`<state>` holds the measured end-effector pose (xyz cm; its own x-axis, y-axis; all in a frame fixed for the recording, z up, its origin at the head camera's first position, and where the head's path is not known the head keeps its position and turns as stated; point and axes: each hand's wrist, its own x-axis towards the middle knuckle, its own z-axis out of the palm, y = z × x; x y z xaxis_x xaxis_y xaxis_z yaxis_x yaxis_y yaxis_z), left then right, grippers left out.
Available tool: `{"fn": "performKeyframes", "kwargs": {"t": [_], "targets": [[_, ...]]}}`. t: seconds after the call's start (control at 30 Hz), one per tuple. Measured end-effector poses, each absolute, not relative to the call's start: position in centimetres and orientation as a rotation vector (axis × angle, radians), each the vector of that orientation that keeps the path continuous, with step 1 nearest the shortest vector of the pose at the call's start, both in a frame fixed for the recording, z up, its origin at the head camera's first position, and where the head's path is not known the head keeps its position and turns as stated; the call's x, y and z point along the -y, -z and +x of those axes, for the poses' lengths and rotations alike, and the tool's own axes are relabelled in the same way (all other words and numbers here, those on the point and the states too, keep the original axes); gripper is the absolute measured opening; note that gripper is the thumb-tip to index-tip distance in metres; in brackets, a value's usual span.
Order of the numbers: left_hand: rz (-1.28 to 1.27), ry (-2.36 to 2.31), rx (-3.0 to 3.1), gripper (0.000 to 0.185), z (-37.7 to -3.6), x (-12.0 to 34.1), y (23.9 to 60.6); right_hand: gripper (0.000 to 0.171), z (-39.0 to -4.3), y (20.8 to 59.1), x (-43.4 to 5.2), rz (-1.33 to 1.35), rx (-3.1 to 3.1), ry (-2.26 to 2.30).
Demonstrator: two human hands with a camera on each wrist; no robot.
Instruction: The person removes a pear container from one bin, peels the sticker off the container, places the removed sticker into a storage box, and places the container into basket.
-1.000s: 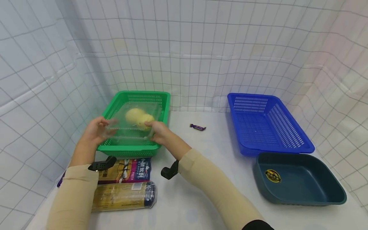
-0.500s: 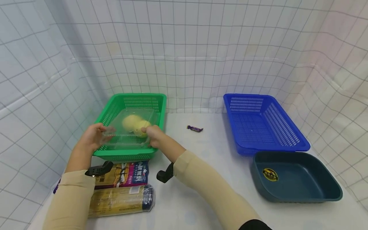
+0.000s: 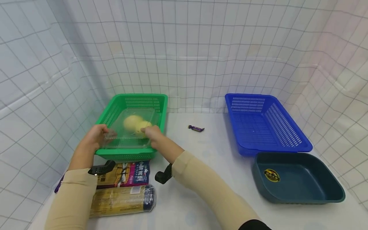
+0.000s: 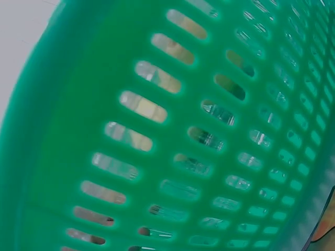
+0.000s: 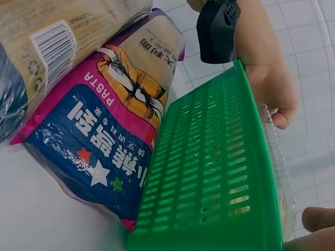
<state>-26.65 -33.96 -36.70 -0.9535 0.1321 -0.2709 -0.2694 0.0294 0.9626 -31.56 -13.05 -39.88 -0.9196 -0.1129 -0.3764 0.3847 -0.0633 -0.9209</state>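
A clear plastic box [image 3: 126, 142] with two pale yellow round things [image 3: 133, 123] in it sits low inside the green basket [image 3: 126, 156]. My left hand [image 3: 96, 136] grips the box's left side, its fingertips showing through the plastic. On the right side, my right hand [image 3: 156, 135] pinches the box near its front corner, thumb on top. The right wrist view shows the box's ridged edge [image 5: 277, 151] just above the basket rim between both hands. In the left wrist view the slotted basket wall [image 4: 68, 99] hides the left hand.
In front of the basket lie a pasta bag [image 3: 133, 174] and a clear-wrapped yellow pack [image 3: 120, 201]. A purple-wrapped candy [image 3: 196, 128] lies mid-table. At right stand a blue basket [image 3: 235, 134] and a dark teal tub [image 3: 304, 202]. Grid-patterned sheets [image 3: 195, 57] surround the table.
Both hands have lowered the clear box deeper into the green basket, its front edge now near the basket's front rim. The head view has shifted slightly.
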Motion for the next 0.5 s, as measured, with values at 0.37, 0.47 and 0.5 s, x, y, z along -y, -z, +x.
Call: {"fn": "performKeyframes", "kwargs": {"t": [0.37, 0.47, 0.5], "targets": [[-0.15, -1.906, -2.088, 0.039, -27.1, 33.6, 36.9, 0.054, -27.1, 35.0, 10.5, 0.234, -1.739, 2.103], [-0.16, -1.895, -2.134, 0.042, -27.2, 33.4, 37.0, 0.055, -27.3, 35.2, 10.5, 0.227, -1.752, 2.103], [-0.163, -1.894, -2.137, 0.042, -27.3, 33.4, 37.0, 0.055, -27.3, 35.2, 10.5, 0.224, -1.761, 2.1]]}}
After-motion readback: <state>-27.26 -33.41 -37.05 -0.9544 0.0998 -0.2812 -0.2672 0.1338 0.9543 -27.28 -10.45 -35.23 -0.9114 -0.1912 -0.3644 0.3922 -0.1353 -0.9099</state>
